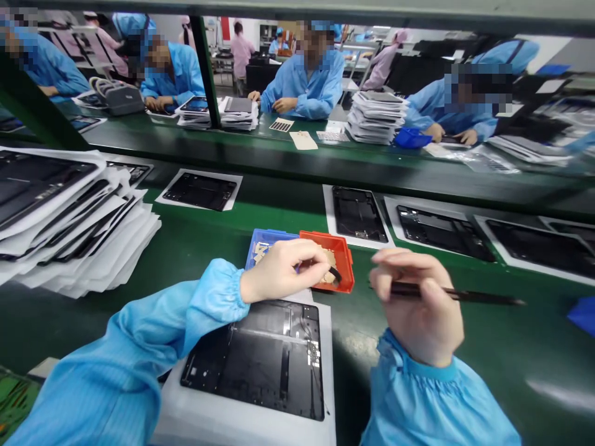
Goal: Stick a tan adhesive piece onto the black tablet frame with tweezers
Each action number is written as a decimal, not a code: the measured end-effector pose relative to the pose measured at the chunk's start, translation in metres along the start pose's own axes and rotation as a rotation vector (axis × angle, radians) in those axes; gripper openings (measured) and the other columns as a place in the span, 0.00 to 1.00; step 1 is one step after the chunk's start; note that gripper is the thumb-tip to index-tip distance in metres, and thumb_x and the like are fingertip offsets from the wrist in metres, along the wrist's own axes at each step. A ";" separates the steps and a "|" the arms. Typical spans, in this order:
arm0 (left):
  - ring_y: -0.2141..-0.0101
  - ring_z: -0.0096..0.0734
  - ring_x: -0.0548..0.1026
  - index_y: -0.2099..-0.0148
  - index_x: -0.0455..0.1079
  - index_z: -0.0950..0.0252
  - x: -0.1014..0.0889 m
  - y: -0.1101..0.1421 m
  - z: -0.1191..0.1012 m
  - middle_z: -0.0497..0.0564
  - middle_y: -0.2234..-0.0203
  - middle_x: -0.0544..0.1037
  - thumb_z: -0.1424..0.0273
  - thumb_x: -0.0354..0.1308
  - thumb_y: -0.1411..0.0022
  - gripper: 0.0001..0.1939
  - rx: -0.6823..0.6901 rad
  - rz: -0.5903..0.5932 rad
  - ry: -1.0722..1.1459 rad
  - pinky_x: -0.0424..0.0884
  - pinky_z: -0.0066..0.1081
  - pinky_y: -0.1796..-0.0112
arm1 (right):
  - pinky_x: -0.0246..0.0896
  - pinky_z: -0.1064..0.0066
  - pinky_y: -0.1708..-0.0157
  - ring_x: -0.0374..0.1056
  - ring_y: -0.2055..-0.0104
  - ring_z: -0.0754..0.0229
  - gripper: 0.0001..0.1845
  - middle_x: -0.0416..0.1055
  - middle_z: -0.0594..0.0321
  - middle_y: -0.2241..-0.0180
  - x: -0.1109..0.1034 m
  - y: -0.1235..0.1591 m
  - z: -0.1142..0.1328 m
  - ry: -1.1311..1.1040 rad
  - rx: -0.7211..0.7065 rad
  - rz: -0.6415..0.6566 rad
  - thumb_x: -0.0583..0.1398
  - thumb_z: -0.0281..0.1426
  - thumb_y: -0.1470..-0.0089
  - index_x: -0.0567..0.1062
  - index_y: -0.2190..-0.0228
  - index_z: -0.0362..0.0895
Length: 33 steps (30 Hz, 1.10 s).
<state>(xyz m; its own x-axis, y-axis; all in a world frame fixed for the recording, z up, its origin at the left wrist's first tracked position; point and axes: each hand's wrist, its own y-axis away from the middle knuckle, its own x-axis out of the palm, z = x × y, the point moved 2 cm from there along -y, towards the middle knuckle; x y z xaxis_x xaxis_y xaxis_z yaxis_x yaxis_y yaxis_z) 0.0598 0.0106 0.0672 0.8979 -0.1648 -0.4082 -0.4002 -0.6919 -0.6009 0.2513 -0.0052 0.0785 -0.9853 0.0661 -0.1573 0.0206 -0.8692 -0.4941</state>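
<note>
My left hand (283, 267) reaches over the orange bin (343, 260) and pinches a small dark part (335, 274) between thumb and fingertip. A blue bin (261, 238) with tan pieces stands against the orange one, on its left. My right hand (418, 303) grips black tweezers (469, 296) whose tips point right, above the green belt. Below both hands a black tablet frame (260, 359) lies open on a white foam tray (223, 427), with a thin cable along its right side.
A tall slanted stack of trays with frames (69, 223) sits at the left. More frames on white trays (357, 214) (199, 191) (441, 232) lie along the green belt (511, 359). Co-workers in blue coats (307, 80) sit across a raised shelf. A blue object (583, 313) lies at the right edge.
</note>
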 end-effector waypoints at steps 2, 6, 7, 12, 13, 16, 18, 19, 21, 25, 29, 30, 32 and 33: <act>0.78 0.21 0.63 0.73 0.66 0.65 -0.004 0.002 -0.003 0.46 0.79 0.69 0.75 0.51 0.41 0.08 -0.001 -0.102 -0.041 0.62 0.23 0.75 | 0.56 0.68 0.78 0.58 0.78 0.63 0.26 0.65 0.61 0.75 0.005 0.006 0.004 -0.146 -0.019 -0.146 0.51 0.55 0.46 0.73 0.73 0.47; 0.79 0.20 0.62 0.74 0.65 0.65 -0.008 0.004 -0.009 0.44 0.81 0.67 0.76 0.54 0.45 0.06 0.009 -0.165 -0.068 0.61 0.22 0.76 | 0.54 0.71 0.83 0.56 0.83 0.65 0.12 0.62 0.67 0.83 0.016 0.024 0.010 -0.194 0.001 -0.275 0.60 0.44 0.47 0.75 0.71 0.48; 0.80 0.19 0.62 0.74 0.65 0.65 -0.008 0.004 -0.009 0.44 0.81 0.67 0.75 0.54 0.45 0.06 -0.003 -0.182 -0.066 0.61 0.22 0.77 | 0.57 0.71 0.82 0.59 0.82 0.64 0.08 0.65 0.67 0.81 0.018 0.028 0.011 -0.175 0.008 -0.279 0.63 0.39 0.48 0.76 0.68 0.49; 0.80 0.19 0.62 0.74 0.66 0.66 -0.010 0.003 -0.012 0.44 0.81 0.68 0.75 0.54 0.44 0.06 -0.055 -0.238 -0.018 0.61 0.22 0.77 | 0.66 0.70 0.74 0.68 0.76 0.63 0.10 0.72 0.65 0.74 0.025 0.039 0.010 -0.069 0.046 -0.268 0.65 0.29 0.50 0.76 0.62 0.48; 0.80 0.19 0.62 0.74 0.66 0.66 -0.011 0.003 -0.013 0.44 0.81 0.68 0.75 0.54 0.44 0.06 -0.052 -0.243 -0.006 0.61 0.21 0.77 | 0.66 0.70 0.74 0.68 0.77 0.64 0.10 0.72 0.65 0.74 0.027 0.040 0.009 -0.060 0.043 -0.262 0.65 0.29 0.50 0.76 0.62 0.48; 0.79 0.19 0.62 0.74 0.66 0.66 -0.011 0.004 -0.018 0.44 0.80 0.69 0.76 0.54 0.44 0.06 -0.031 -0.242 0.025 0.61 0.21 0.77 | 0.66 0.70 0.75 0.68 0.77 0.63 0.08 0.71 0.65 0.76 0.029 0.038 0.007 -0.055 0.010 -0.244 0.63 0.31 0.48 0.75 0.63 0.47; 0.79 0.19 0.63 0.73 0.66 0.66 -0.012 0.004 -0.021 0.45 0.80 0.69 0.75 0.53 0.43 0.07 -0.025 -0.221 0.046 0.61 0.21 0.77 | 0.66 0.69 0.74 0.69 0.76 0.62 0.07 0.71 0.64 0.75 0.030 0.036 0.006 -0.083 -0.019 -0.225 0.62 0.34 0.47 0.75 0.64 0.46; 0.79 0.19 0.63 0.73 0.66 0.66 -0.011 0.005 -0.022 0.45 0.80 0.69 0.75 0.53 0.42 0.07 -0.024 -0.207 0.061 0.61 0.21 0.77 | 0.66 0.68 0.73 0.69 0.74 0.61 0.08 0.71 0.63 0.74 0.029 0.034 0.005 -0.105 -0.032 -0.211 0.62 0.35 0.47 0.75 0.64 0.47; 0.79 0.19 0.63 0.73 0.66 0.66 -0.011 0.005 -0.023 0.44 0.80 0.69 0.75 0.53 0.42 0.07 -0.020 -0.182 0.098 0.61 0.21 0.77 | 0.66 0.67 0.71 0.70 0.72 0.60 0.08 0.71 0.63 0.73 0.029 0.033 0.004 -0.160 -0.050 -0.166 0.61 0.36 0.46 0.75 0.63 0.47; 0.77 0.19 0.65 0.72 0.65 0.67 -0.009 0.004 -0.022 0.44 0.78 0.71 0.76 0.53 0.41 0.07 -0.035 -0.154 0.153 0.61 0.20 0.76 | 0.67 0.67 0.69 0.71 0.71 0.59 0.10 0.72 0.63 0.74 0.028 0.030 0.003 -0.221 -0.041 -0.093 0.58 0.35 0.44 0.77 0.62 0.46; 0.77 0.19 0.66 0.71 0.66 0.66 -0.003 0.007 -0.021 0.44 0.77 0.72 0.76 0.52 0.41 0.06 -0.069 -0.128 0.177 0.60 0.20 0.77 | 0.67 0.68 0.69 0.71 0.72 0.60 0.09 0.73 0.63 0.74 0.029 0.031 0.003 -0.249 -0.018 -0.105 0.60 0.33 0.45 0.78 0.63 0.46; 0.77 0.19 0.66 0.71 0.66 0.66 -0.002 0.008 -0.021 0.45 0.77 0.72 0.76 0.52 0.41 0.06 -0.074 -0.123 0.176 0.60 0.20 0.78 | 0.67 0.68 0.70 0.71 0.72 0.60 0.09 0.73 0.63 0.74 0.030 0.031 0.004 -0.253 -0.017 -0.109 0.60 0.33 0.45 0.78 0.63 0.47; 0.78 0.20 0.66 0.70 0.67 0.66 -0.003 0.007 -0.021 0.45 0.78 0.72 0.74 0.51 0.40 0.07 -0.062 -0.120 0.134 0.61 0.21 0.77 | 0.67 0.69 0.71 0.70 0.73 0.61 0.08 0.74 0.63 0.74 0.030 0.031 0.004 -0.251 -0.019 -0.122 0.60 0.32 0.46 0.79 0.64 0.47; 0.77 0.21 0.67 0.71 0.67 0.66 -0.005 0.005 -0.020 0.46 0.78 0.72 0.73 0.51 0.40 0.08 -0.048 -0.117 0.080 0.62 0.22 0.76 | 0.67 0.69 0.72 0.70 0.74 0.62 0.08 0.74 0.63 0.74 0.028 0.030 0.004 -0.243 -0.019 -0.135 0.60 0.32 0.46 0.79 0.65 0.47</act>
<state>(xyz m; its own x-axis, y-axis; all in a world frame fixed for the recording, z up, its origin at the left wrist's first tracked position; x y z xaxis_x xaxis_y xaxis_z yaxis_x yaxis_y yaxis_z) 0.0568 -0.0057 0.0802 0.9505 -0.1348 -0.2798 -0.2839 -0.7425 -0.6067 0.2233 -0.0309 0.0624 -0.9911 0.0591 0.1193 -0.1125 -0.8509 -0.5132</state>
